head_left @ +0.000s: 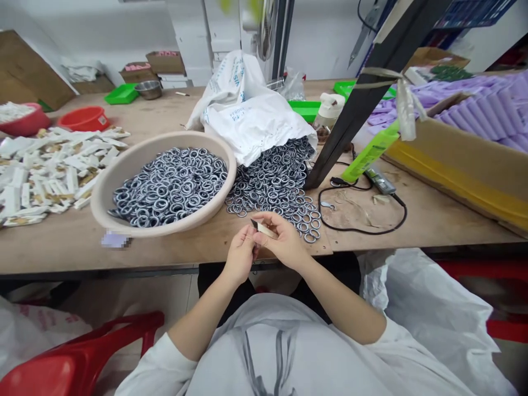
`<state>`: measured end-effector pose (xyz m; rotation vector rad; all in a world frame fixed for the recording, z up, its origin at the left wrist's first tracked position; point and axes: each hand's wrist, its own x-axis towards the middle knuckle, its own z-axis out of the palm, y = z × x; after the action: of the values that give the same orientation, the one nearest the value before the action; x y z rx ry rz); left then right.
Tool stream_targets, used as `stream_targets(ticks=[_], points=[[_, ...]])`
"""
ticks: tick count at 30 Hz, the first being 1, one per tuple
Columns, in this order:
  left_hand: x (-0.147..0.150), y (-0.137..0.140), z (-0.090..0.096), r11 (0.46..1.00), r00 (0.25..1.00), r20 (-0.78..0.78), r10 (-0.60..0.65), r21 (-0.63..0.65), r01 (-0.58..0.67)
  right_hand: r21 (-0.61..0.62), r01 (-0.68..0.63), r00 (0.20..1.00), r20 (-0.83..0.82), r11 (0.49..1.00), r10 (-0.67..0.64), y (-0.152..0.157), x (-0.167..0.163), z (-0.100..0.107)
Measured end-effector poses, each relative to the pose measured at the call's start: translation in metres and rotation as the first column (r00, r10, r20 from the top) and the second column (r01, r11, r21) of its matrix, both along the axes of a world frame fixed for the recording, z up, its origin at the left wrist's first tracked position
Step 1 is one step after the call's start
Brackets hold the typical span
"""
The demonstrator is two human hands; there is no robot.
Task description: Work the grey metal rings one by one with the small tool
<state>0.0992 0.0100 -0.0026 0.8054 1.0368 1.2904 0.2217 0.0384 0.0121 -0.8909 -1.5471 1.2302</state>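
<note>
Both of my hands meet just over the front edge of the table. My right hand (284, 239) is closed round a short cream-coloured piece with a dark slanted tip (267, 231), which points left; it looks like a small blade, though its kind is not certain. My left hand (241, 253) is pinched close against that tip, and whatever its fingers hold is hidden. Just beyond my hands, dark grey metal rings (272, 181) spill in a heap over the wood. More such rings (173, 184) fill a wide beige basin (101, 192) to the left.
A white sack (251, 118) lies behind the loose rings. White narrow pieces (49, 170) are piled at left. A black slanted post (350, 115), a black cable (367, 234) and a carton (462, 170) of purple packets stand right. A red chair (70, 357) is low left.
</note>
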Motion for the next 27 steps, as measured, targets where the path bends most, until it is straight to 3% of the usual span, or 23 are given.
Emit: stream_targets(ticks=[2,4,7,10,13,18,23,27], points=[[0.000,-0.002,0.001,1.000,1.000,-0.022,-0.017,0.022,0.018,0.025,-0.049,0.999,-0.012,0.998,0.050,0.001,0.001,0.002],[0.001,-0.003,0.003,0.999,0.999,-0.042,-0.032,0.037,0.033,-0.047,-0.076,0.996,-0.046,0.996,0.074,0.004,0.001,0.003],[0.001,-0.003,0.006,0.997,0.998,-0.020,-0.054,0.052,0.055,-0.097,0.005,0.999,-0.042,0.995,-0.009,0.012,0.000,0.001],[0.001,-0.003,0.010,0.999,0.997,0.065,-0.027,0.035,0.025,0.105,0.069,0.992,0.097,0.992,-0.079,0.012,0.006,0.002],[0.001,-0.004,0.014,1.000,0.992,0.121,0.019,-0.005,-0.019,0.332,-0.028,0.943,0.321,0.943,-0.085,0.002,0.015,0.005],[0.003,-0.004,0.013,0.999,0.986,0.164,0.034,-0.044,-0.027,0.464,-0.083,0.853,0.491,0.882,-0.178,-0.013,0.018,0.006],[0.000,-0.006,0.010,1.000,0.993,0.113,-0.020,0.000,0.020,0.395,-0.129,0.848,0.519,0.910,-0.105,-0.007,0.021,0.000],[-0.004,-0.015,0.006,0.969,0.969,0.053,-0.241,0.064,0.238,0.238,0.108,0.832,0.509,0.965,-0.219,0.021,0.023,-0.011]])
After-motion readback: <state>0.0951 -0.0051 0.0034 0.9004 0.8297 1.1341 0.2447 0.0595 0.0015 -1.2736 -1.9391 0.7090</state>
